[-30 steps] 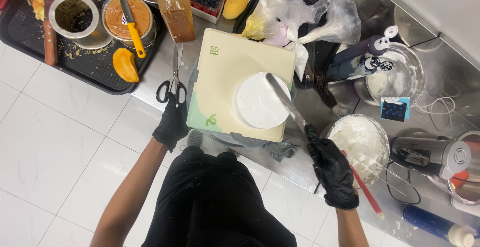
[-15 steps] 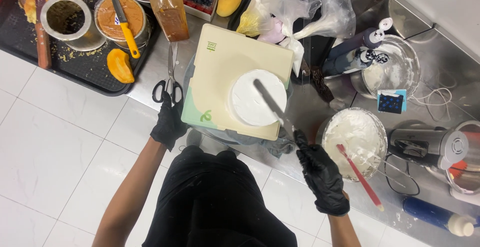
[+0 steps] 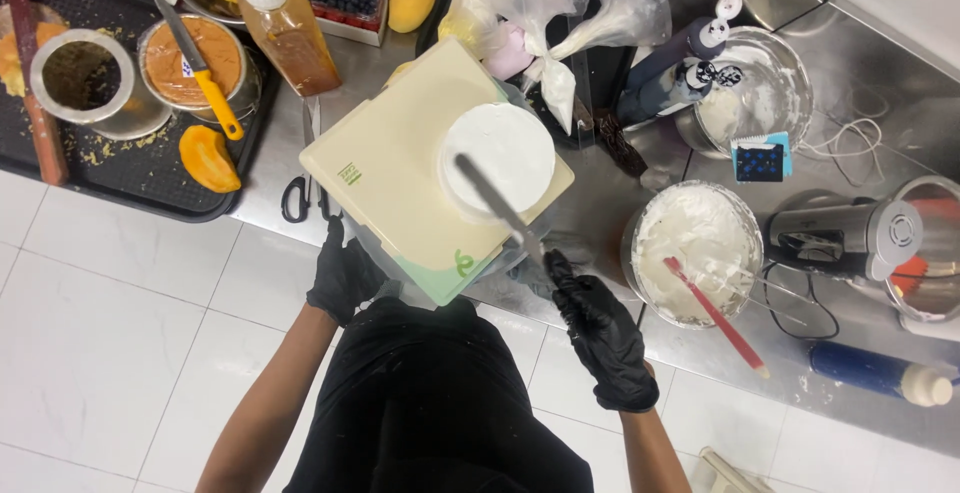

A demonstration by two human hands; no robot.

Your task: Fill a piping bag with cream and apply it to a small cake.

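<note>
A round white frosted cake (image 3: 500, 156) sits on a cream square board (image 3: 400, 163) at the counter's edge. My right hand (image 3: 598, 331), in a black glove, grips the handle of a long metal palette knife (image 3: 494, 203), whose blade lies across the cake's near side. My left hand (image 3: 345, 275), also gloved, rests against the board's near left corner, beside black-handled scissors (image 3: 300, 188). The board has turned so a corner points toward me.
A steel bowl of white cream (image 3: 697, 250) with a red spatula (image 3: 716, 315) stands right of the board. A black tray (image 3: 120, 168) with bowls and mango pieces is at left. A juice bottle (image 3: 282, 23), piping bags (image 3: 560, 23), a mixer (image 3: 845, 238) and a blue bottle (image 3: 875, 373) crowd the counter.
The board and cake have rotated. My right hand has brought the palette knife's blade further over the cake. The left hand stays at the board's corner.
</note>
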